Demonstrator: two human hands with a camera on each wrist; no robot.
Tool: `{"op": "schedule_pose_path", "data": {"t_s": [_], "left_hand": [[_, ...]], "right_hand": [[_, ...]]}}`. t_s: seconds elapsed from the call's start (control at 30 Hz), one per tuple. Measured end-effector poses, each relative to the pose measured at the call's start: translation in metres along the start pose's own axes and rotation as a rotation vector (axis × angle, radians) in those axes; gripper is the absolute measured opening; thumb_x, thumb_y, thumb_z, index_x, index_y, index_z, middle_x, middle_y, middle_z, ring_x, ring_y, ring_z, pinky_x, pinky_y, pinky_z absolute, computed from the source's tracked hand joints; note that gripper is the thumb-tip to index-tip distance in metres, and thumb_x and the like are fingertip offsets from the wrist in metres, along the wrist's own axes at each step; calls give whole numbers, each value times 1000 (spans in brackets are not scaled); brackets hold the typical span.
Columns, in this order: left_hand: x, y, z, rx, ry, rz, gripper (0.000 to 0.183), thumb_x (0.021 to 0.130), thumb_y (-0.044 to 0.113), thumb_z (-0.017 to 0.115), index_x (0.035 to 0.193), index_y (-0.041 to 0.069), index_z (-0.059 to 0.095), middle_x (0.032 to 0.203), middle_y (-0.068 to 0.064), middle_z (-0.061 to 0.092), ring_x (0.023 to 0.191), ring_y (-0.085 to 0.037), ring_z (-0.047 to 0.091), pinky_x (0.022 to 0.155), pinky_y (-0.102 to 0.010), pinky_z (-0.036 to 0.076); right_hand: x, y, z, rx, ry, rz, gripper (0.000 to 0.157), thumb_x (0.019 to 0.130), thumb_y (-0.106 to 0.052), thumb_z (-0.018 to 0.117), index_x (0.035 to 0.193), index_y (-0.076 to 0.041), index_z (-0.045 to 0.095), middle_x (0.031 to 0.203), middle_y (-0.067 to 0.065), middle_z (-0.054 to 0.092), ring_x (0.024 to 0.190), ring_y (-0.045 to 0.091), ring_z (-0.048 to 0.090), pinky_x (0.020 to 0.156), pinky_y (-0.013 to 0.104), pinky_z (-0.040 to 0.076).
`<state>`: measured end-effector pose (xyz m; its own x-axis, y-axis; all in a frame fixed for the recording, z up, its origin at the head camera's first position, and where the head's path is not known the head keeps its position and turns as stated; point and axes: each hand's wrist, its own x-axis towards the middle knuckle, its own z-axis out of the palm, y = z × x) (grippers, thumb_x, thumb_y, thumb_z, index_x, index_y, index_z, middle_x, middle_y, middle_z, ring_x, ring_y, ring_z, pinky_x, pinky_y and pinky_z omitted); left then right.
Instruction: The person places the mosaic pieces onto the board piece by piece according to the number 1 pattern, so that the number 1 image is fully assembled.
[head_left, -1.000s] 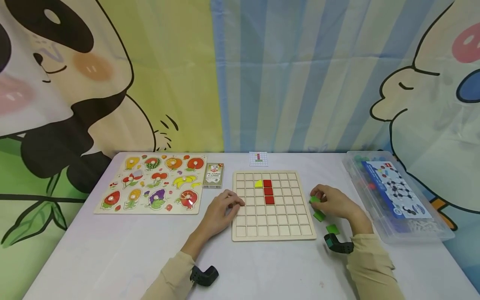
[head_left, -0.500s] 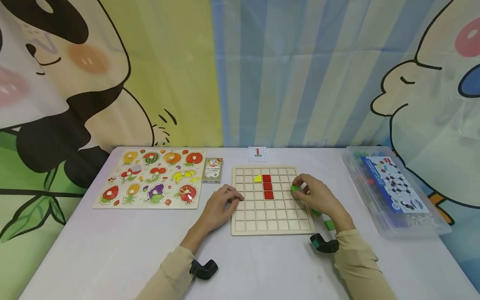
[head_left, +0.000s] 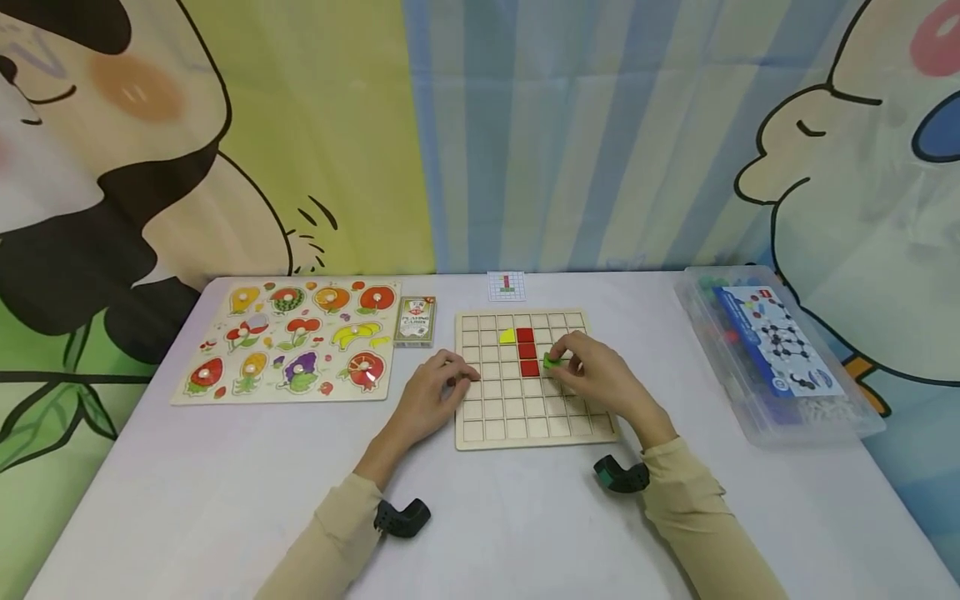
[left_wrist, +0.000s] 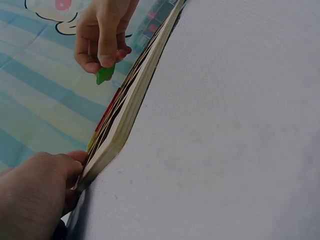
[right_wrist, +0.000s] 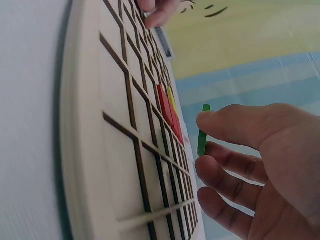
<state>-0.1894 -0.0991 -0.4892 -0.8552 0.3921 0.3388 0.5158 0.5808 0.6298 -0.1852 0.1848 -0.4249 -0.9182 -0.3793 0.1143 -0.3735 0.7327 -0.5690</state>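
A wooden grid board [head_left: 495, 429] lies on the white table, with three red tiles [head_left: 528, 367] in one column and a yellow tile [head_left: 507, 336] beside the top one. My right hand [head_left: 600, 375] pinches a green tile [right_wrist: 202, 131] between thumb and fingers. In the right wrist view this tile is raised off the board, to the right of the red column. My left hand [head_left: 431, 392] grips the board's left edge; the left wrist view shows its fingers [left_wrist: 76, 157] at the board's corner. The other green tiles are hidden behind my right arm.
Behind the board lies a small pattern card [head_left: 507, 286]. To the left are a playing-card box [head_left: 415, 322] and a fruit puzzle board [head_left: 281, 392]. A clear plastic case [head_left: 787, 417] with a blue-and-white sheet stands at the right.
My right hand has picked up a green tile from beside the board and carried it left over the grid. My left hand stays at the board's edge. The head view has tilted slightly.
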Motion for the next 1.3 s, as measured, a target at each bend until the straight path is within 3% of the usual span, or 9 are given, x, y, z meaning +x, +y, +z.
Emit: {"op": "schedule_pose_path", "data": {"t_s": [0.5,0.83,1.03,1.3], "left_hand": [[8,2,-3,3,-8,2,12,91,15,60,96,23,68,102,7,56,84,-7,49,76,-30,38],[2,0,-1,-24,-16,-9,13,91,14,59,96,22,68,100,8,55,83,-7,49,76,-29,40],[1,0,-1,-20,-10,17,13,91,13,59,96,21,69,101,6,57,82,-7,50,75,-29,43],[1,-1,1,-12,-5,18,15,91,13,60,97,23,69,100,8,56,81,-6,49,74,-27,42]], "right_hand": [[7,-24,18,-80,-30,-104,13,85,-20,69,95,-15,62,91,-4,57,70,7,51,61,22,42],[3,-32,35,-109,-39,-85,8,86,-19,67,94,-18,63,93,-7,57,69,7,50,61,21,42],[2,-32,43,-132,-32,-105,7,87,-19,67,93,-19,64,95,-10,56,66,3,47,57,19,40],[1,-33,44,-146,-18,-125,6,87,-18,67,93,-19,65,98,-10,57,65,3,47,55,19,40]]}}
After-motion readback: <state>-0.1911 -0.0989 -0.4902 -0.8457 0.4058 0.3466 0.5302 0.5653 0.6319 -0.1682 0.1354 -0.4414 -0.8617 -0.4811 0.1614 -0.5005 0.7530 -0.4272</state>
